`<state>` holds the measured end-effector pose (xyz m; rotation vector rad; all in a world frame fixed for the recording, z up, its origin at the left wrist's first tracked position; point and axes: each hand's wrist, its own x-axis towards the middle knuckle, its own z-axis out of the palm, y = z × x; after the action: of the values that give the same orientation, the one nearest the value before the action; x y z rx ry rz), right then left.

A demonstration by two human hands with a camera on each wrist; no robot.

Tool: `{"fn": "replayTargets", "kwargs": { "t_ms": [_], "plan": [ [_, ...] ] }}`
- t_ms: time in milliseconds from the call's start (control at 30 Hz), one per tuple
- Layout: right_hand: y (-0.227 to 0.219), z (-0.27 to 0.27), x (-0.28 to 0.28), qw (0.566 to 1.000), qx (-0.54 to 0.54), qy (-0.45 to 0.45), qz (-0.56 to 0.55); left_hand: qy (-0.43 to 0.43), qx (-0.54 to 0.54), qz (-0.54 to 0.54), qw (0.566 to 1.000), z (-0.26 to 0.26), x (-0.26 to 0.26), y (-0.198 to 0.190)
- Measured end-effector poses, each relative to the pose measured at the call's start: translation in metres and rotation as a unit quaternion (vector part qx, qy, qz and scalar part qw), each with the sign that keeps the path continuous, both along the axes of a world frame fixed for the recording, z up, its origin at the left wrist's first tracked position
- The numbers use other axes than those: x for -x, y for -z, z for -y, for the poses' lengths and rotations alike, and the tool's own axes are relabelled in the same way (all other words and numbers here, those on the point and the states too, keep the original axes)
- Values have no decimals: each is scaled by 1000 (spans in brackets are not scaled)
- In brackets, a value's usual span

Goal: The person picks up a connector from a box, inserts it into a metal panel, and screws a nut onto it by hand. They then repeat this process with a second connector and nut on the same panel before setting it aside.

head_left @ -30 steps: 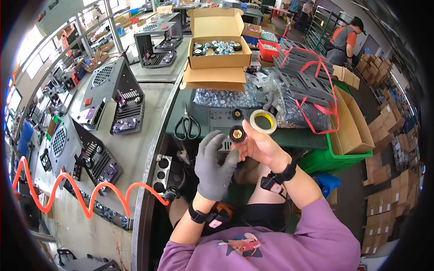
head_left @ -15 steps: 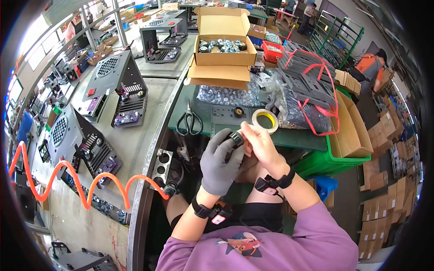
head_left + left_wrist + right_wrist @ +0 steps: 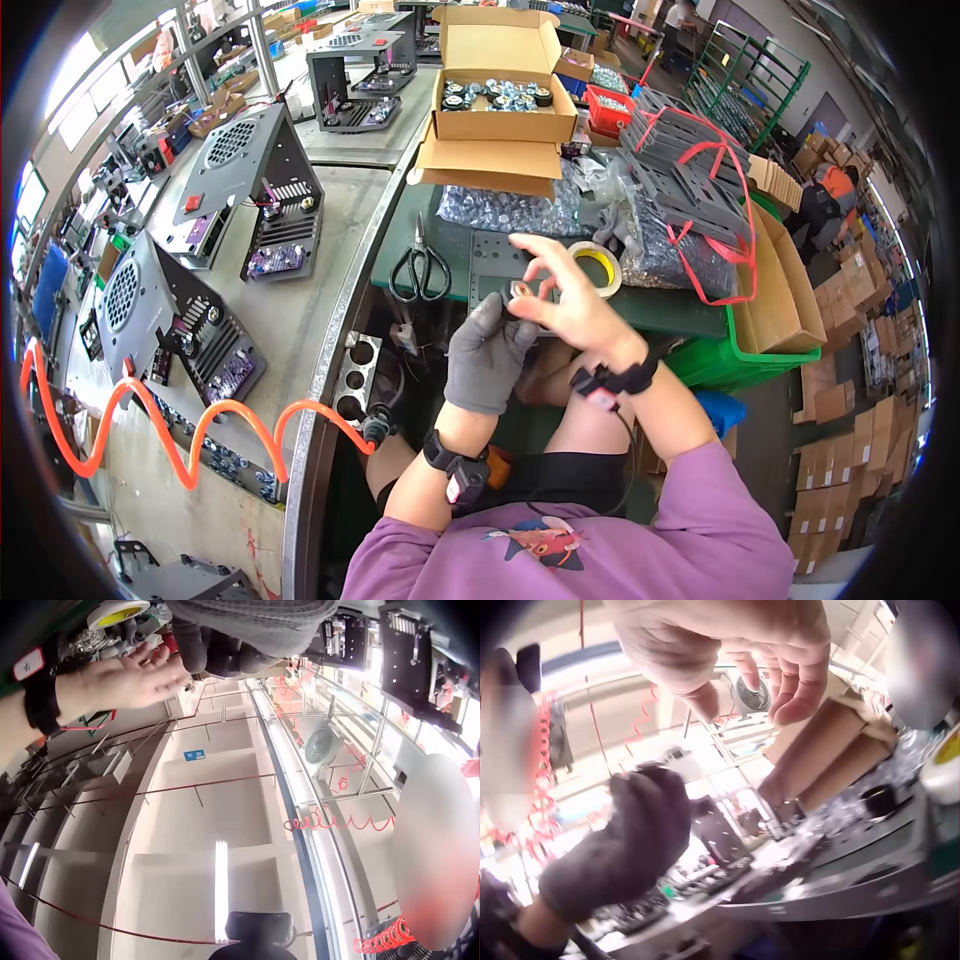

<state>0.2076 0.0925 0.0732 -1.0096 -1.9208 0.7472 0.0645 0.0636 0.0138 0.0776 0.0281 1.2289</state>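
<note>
My gloved left hand sits at the centre of the head view, fingers curled up around a small dark socket that it grips at the fingertips; the part is mostly hidden by both hands, so I can't make out its detail. My bare right hand is just to the right and touching, thumb and forefinger pinching a small ring at the top of the socket, the other fingers fanned upward. In the right wrist view the same bare hand fills the top of the frame above the glove. Just above the hands, on the green bench, lie scissors to the left and a tape roll to the right. An open carton of parts stands at the top centre.
</note>
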Motion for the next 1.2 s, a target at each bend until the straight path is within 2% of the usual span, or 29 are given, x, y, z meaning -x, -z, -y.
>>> {"fn": "replayTargets", "kwargs": {
  "t_ms": [33,67,100,167,233,267,300,367,400,433,500,533,567,600,633,700,833,900,967,1000,1033,1100,1167,1200],
  "plan": [
    [2,-9,-13,1000,24,10,15,3,1,-3,1000,-2,3,6],
    [7,-20,-31,990,-10,106,91,-22,-11,-11,1000,-5,9,15],
    [44,-40,-62,969,-55,204,125,-46,-26,-21,998,-9,13,20],
    [44,-40,-64,973,-16,226,34,-73,-23,-58,995,-13,10,16],
    [14,-19,-21,991,13,122,-62,-64,-54,-69,994,-16,3,23],
    [2,-7,-5,997,17,66,-42,-24,-52,-10,998,-18,3,22],
    [3,-3,2,998,44,36,-33,-21,-52,-12,998,-18,2,20],
    [25,-18,-10,994,92,41,-53,-58,-20,-58,996,-15,0,18],
    [40,-28,-27,992,20,126,18,-134,-49,-158,977,-16,1,32],
    [50,-34,-45,978,-25,181,99,-140,-54,-158,976,-19,6,29],
    [36,-21,-26,984,12,179,-9,-53,-43,-54,996,-18,13,25],
    [27,-13,-11,992,36,120,-32,-93,-86,-113,986,-17,7,30],
    [20,-4,1,995,59,64,-58,-89,-79,-115,986,-13,6,31],
    [14,-3,5,998,46,29,-28,-52,-49,-66,995,-13,6,27],
    [17,-3,5,998,45,32,-29,-15,-20,-17,1000,-14,6,25],
    [24,-4,4,980,142,-19,-135,-40,-29,-35,998,-16,7,25],
    [22,-1,11,988,136,-17,-71,-24,-13,-35,999,-11,17,30],
    [24,-2,14,990,120,-21,-76,-21,-13,-30,999,-10,22,32],
    [28,-3,17,968,184,-51,-163,-23,-15,-67,997,-5,29,34],
    [27,0,21,977,166,-42,-130,-27,-13,-66,997,-4,30,32],
    [23,2,28,993,95,-34,-54,-33,12,-90,995,-2,32,30],
    [18,7,36,988,153,-6,25,-39,36,-113,992,1,36,26],
    [21,5,38,988,150,-23,16,-69,61,-207,974,8,42,26],
    [24,5,40,989,145,-38,5,-70,64,-205,974,11,44,26]
  ]
}}
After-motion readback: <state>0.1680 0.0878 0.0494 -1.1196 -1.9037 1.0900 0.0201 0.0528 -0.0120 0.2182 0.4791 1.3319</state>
